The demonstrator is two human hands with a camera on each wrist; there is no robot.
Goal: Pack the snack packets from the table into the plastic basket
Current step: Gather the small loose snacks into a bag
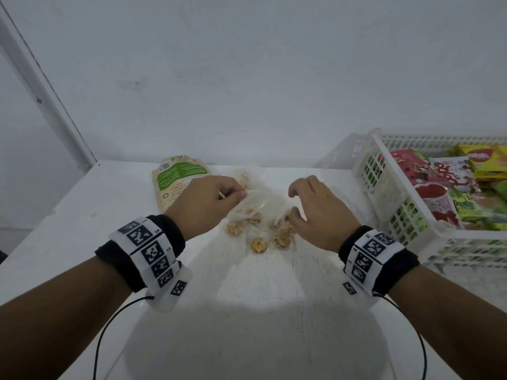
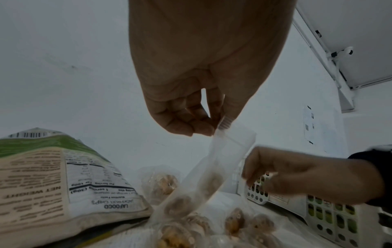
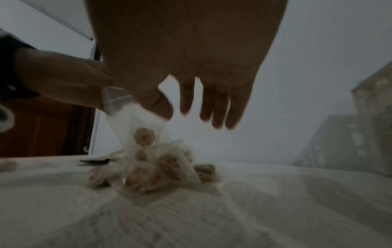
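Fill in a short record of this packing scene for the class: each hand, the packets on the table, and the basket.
left hand: pinches the top edge of a clear cookie packet, lifting it off the pile
right hand: fingers loosely spread over the pile, no grip on anything
clear cookie packets: several lying in a heap on the white table
jackfruit chips bag: lies flat, back label up, beside the left hand
white plastic basket: at the table's right, already holding colourful snack packets

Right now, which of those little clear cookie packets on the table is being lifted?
The clear plastic cookie packet whose top edge the left hand pinches; it hangs raised, while the other clear packets lie flat on the white table.
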